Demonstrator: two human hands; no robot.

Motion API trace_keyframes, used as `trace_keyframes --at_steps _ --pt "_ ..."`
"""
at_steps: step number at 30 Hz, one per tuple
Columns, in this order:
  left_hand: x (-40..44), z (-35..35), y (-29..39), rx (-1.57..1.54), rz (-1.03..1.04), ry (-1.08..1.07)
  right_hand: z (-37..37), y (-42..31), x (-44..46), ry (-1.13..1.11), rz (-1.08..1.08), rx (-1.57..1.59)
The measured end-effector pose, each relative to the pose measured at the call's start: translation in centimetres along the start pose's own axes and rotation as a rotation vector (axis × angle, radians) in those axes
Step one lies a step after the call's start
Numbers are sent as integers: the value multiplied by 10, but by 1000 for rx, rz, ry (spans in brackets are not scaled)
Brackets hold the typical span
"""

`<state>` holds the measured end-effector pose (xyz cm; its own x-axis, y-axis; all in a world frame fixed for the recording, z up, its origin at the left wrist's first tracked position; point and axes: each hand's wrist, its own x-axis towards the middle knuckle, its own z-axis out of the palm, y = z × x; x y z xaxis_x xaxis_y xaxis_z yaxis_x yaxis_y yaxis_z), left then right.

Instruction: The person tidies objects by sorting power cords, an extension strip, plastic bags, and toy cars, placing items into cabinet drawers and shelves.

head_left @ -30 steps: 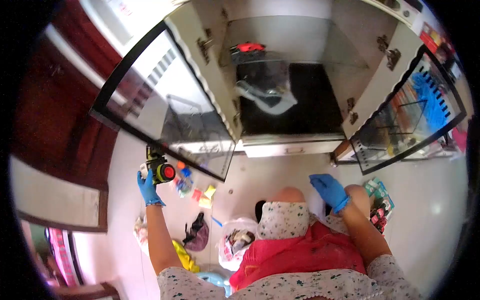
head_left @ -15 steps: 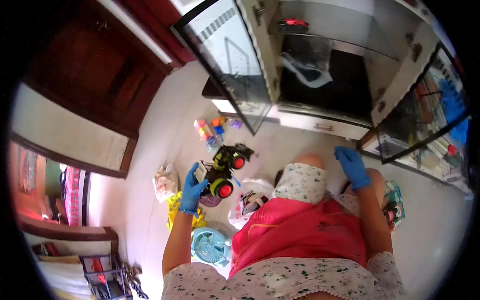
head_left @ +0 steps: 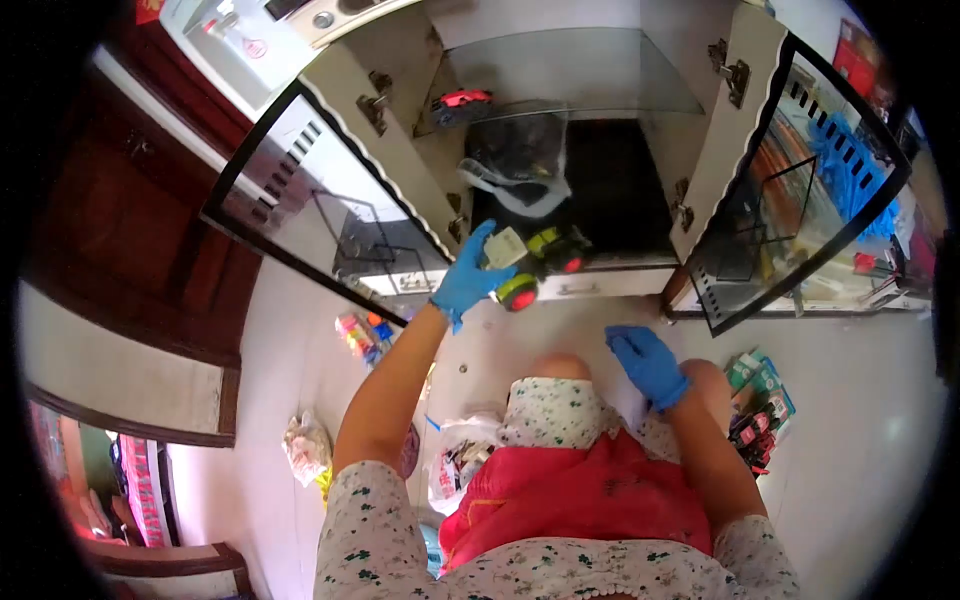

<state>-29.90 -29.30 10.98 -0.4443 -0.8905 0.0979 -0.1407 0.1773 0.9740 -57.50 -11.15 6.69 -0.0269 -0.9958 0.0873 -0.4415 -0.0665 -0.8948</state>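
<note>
My left hand (head_left: 472,278), in a blue glove, grips a toy tractor (head_left: 532,264) at the front opening of a cabinet. The toy is dark with lime-green parts and red wheel hubs; a pale block-shaped part (head_left: 506,249) shows by my fingers. Over my knees hovers my right hand (head_left: 648,366), also gloved in blue, its fingers curled and pressed together. Whatever they may hold is hidden. Inside the cabinet, a clear plastic bag (head_left: 520,165) lies on the dark bottom shelf. A red and black toy car (head_left: 463,105) sits on the glass shelf above.
Glass doors stand ajar on the left (head_left: 335,200) and right (head_left: 800,190). Colourful small toys (head_left: 358,336) lie on the floor at left, beyond a crumpled bag (head_left: 307,448). A white bag of items (head_left: 465,455) is beside my leg; toy packaging (head_left: 760,400) lies at right.
My left hand has carried the toy tractor from above the floor at left, forward and right to the cabinet opening. My view has shifted toward the cabinet. The right hand stays near my knees.
</note>
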Motion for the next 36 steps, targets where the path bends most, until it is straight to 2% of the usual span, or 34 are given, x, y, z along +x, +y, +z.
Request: trace_keyframes --at_steps 2,3,5,6,7,8,10,12,14,15,17,18,20,29,33,35,36 --pt "39 -4 -9 121 24 -19 -4 3 3 14 4 33" --pt "57 -10 -13 8 -31 -59 -8 -7 4 2 52 43" --pt "85 -20 -24 61 3 -46 -11 -13 5 -5 106 52" --pt "98 -31 -41 189 -24 -21 -12 -14 6 -2 67 22" --pt "109 -39 -62 336 77 5 -11 -14 6 -1 30 -7" --pt "118 -42 -81 335 74 0 -11 -14 7 1 37 -5" --pt "124 -40 -89 506 116 124 -9 -14 7 13 33 31" --pt "122 -27 -82 459 56 181 -9 -13 8 11 1 20" --pt "115 -10 -56 885 167 304 -8 -13 8 8 -30 9" --pt "106 3 -34 884 164 302 -9 -13 8 6 -32 21" --pt "91 24 2 1434 81 226 -9 -15 7 6 -31 36" --pt "91 25 -1 1434 80 223 -9 -16 7 7 -37 34" --pt "96 24 -12 1639 69 87 -9 -18 6 8 -45 30" --pt "118 -2 -49 1757 101 31 -16 -25 7 -10 27 60" --pt "111 -3 -43 1753 149 33 -22 -7 22 -12 -24 27" --pt "104 -4 -34 1680 131 -48 -24 0 48 2 -44 -1" --pt "102 -4 -29 1679 131 -44 -26 0 71 75 -117 -72"
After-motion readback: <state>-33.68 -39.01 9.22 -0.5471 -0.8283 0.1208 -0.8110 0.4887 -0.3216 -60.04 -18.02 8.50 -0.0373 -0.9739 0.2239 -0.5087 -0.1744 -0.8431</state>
